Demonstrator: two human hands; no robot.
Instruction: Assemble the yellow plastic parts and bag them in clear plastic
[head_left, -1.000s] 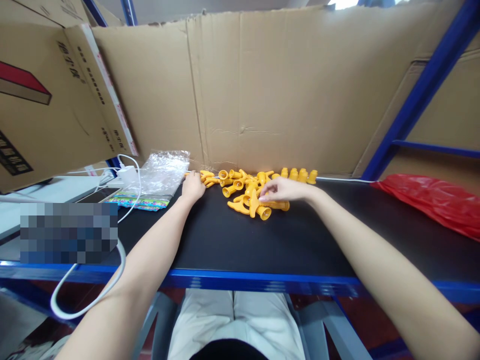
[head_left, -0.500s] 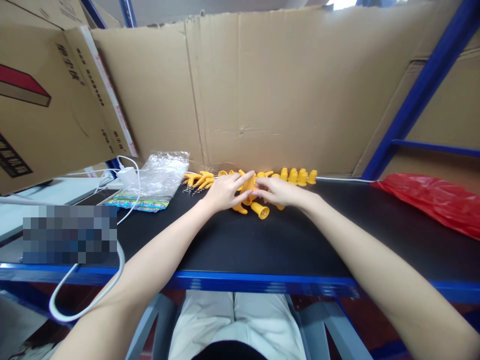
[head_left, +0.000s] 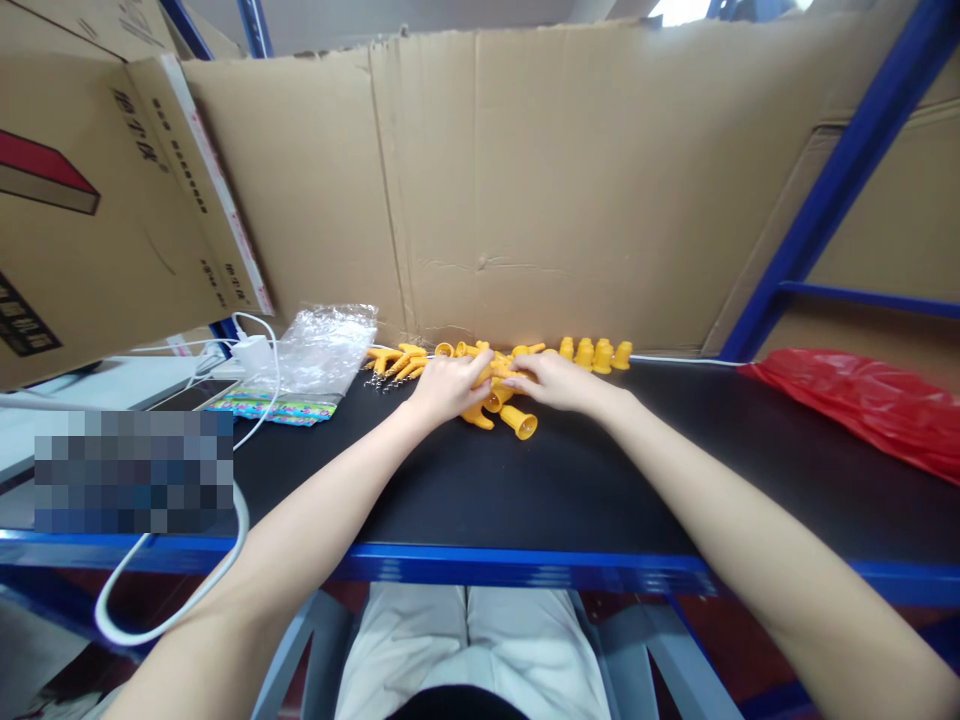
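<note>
A heap of small yellow plastic trumpet-shaped parts [head_left: 517, 420] lies at the back of the black shelf top [head_left: 525, 490]. My left hand [head_left: 448, 385] and my right hand [head_left: 551, 380] meet over the heap, fingers curled onto one yellow part between them. A row of upright yellow pieces [head_left: 596, 354] stands just right of my right hand. More yellow pieces with small key chains [head_left: 394, 362] lie left of my left hand.
A clear plastic bag [head_left: 324, 345] on colourful packets [head_left: 262, 405] lies at the left, with a white charger and cable [head_left: 255, 352]. A red plastic bag [head_left: 870, 400] sits at the right. Cardboard [head_left: 540, 190] walls the back; a blue post [head_left: 832, 190] rises at the right.
My left hand left the chained pieces at the left and came to the heap. Both hands have closed together on a yellow part there.
</note>
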